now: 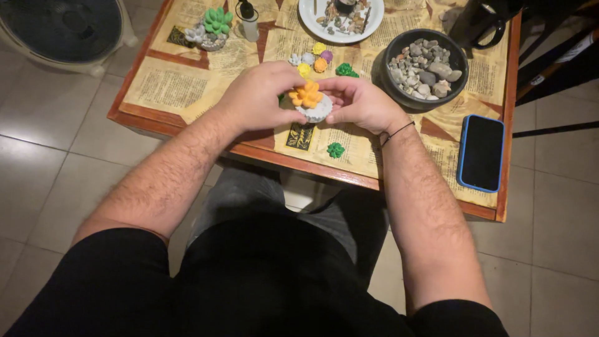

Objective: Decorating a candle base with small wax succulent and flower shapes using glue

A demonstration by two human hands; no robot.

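A small white pot [317,111] is being held over the near edge of the desk [187,122] by both hands, with an orange succulent [306,95] already sitting in its top. The left hand [259,97] is being wrapped round the pot's left side, its fingers curled narrow against pot and plant; the right hand [362,103] is being closed on the right side, thumb and fingers pinching the rim. Judging by this, the orange plant is seated and is perhaps being pressed or adjusted, while much is left: loose little succulents, white, yellow, orange and purple [312,59], are lying just beyond the hands, with a green one [346,70] to their right and another green one [336,150] near the front edge. One finished pot with a green succulent [214,28] is standing at the far left beside a small bottle [249,22]. A dark bowl [399,93] at right is filled with grey pebbles [424,68]; a white plate [312,25] at the far edge is carrying small bits too blurred to name. A phone [481,153] is lying at the right, a dark mug [477,25] behind the bowl
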